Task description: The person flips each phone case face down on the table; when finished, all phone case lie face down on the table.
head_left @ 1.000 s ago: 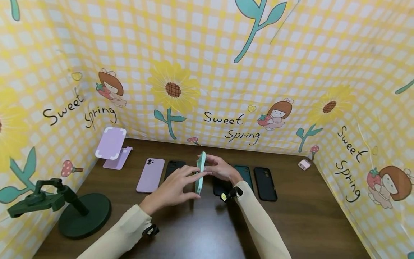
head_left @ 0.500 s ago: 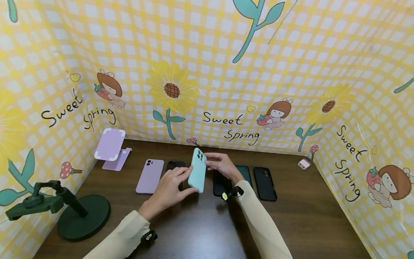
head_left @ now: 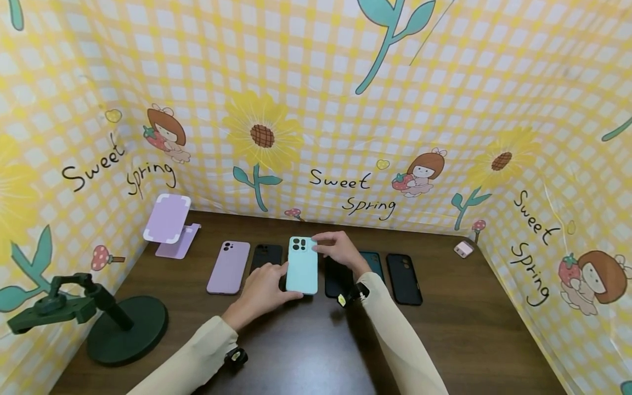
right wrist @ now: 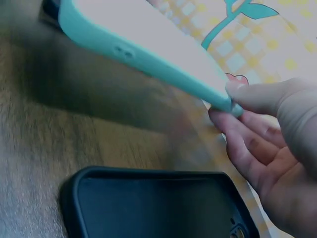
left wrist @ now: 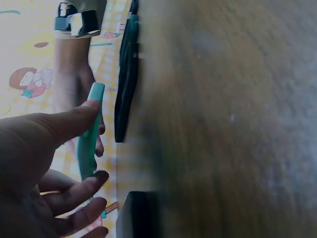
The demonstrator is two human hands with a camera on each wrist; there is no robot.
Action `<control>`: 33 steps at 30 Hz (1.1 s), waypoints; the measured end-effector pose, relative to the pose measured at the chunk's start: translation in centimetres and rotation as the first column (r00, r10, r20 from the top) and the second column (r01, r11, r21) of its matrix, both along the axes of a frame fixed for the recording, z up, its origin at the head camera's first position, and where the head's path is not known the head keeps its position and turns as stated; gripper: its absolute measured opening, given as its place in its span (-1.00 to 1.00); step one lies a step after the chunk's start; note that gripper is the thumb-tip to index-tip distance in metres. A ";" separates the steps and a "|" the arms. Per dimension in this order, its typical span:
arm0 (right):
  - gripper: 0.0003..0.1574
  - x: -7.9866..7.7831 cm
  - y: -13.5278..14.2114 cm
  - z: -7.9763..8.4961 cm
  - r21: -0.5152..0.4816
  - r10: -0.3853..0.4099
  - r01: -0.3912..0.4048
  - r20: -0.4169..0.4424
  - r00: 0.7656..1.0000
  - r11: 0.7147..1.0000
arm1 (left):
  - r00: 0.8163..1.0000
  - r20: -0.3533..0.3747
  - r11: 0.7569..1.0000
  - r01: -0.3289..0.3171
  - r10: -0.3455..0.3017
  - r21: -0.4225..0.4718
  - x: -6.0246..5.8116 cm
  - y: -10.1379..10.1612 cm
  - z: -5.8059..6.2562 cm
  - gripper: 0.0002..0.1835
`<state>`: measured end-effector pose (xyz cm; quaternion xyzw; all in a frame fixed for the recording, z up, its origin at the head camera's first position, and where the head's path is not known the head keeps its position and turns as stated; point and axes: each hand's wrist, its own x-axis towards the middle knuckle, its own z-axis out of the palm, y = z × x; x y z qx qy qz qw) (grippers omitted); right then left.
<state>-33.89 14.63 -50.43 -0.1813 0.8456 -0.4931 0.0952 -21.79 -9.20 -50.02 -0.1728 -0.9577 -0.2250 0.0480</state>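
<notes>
Since half a second ago, the smooth mint-green phone case (head_left: pixel 302 271) has turned its back and dark camera spots to face up.

It is off the dark brown wooden bench (head_left: pixel 316 345), between the two hands. The left hand (head_left: pixel 261 289) has its thumb and fingers clamped on the case's bottom and left edges. The right hand (head_left: pixel 342 251) pinches its top right corner. One flat black phone case (head_left: pixel 338 278) lies near the right hand.

On table (head_left: pixel 469 329): larger stand (head_left: pixel 129 329), lower left; smaller stand (head_left: pixel 169 219) behind it; two phone cases (head_left: pixel 229 267) left of centre; three cases (head_left: pixel 405 280) right of centre; plug (head_left: pixel 463 250), far right; above, centre, held case (head_left: pixel 302 269).
</notes>
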 end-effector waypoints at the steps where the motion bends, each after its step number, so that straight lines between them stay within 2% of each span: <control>1: -0.60 0.0 0.0 0.0 0.034 0.007 -0.006 -0.016 1.000 0.999 | 1.000 0.009 1.000 0.000 0.000 -0.005 -0.2 0.2 -0.1 -0.06; 4: -0.61 0.0 -0.1 -0.1 0.114 0.032 -0.027 -0.042 0.999 0.993 | 1.000 0.025 1.000 -0.003 0.004 -0.020 -0.5 0.8 -0.2 -0.11; 9: -0.55 0.5 -0.8 -0.6 0.231 0.095 -0.087 -0.023 0.995 0.969 | 0.998 0.058 0.995 0.000 0.006 -0.096 -0.5 1.0 -0.6 -0.15; 12: -0.49 0.5 -1.2 -0.8 0.284 0.130 -0.117 -0.026 0.991 0.952 | 0.999 0.051 0.992 0.001 0.006 -0.129 -0.6 0.9 -0.7 -0.19; 15: -0.46 0.4 -1.4 -0.6 0.316 0.130 -0.107 -0.053 0.990 0.943 | 1.000 0.020 0.990 0.005 -0.002 -0.138 -0.9 0.9 -0.7 -0.20; 18: -0.46 0.5 -1.5 -0.2 0.386 0.127 -0.088 -0.078 0.989 0.918 | 1.000 0.006 0.987 0.014 -0.014 -0.162 -1.2 1.0 -0.7 -0.19; 22: -0.41 0.8 -2.0 0.0 0.484 0.166 -0.106 -0.083 0.983 0.868 | 1.000 0.014 0.977 0.020 -0.017 -0.214 -1.0 1.0 -0.5 -0.20; 26: -0.37 0.9 -2.2 0.0 0.516 0.196 -0.131 -0.073 0.978 0.847 | 0.999 0.030 0.969 0.028 -0.021 -0.244 -0.9 0.9 -0.4 -0.25; 33: -0.40 1.2 -1.5 -0.3 0.520 0.185 -0.107 -0.100 0.978 0.847 | 0.997 0.066 0.971 0.056 -0.041 -0.234 -1.1 1.0 -0.2 -0.29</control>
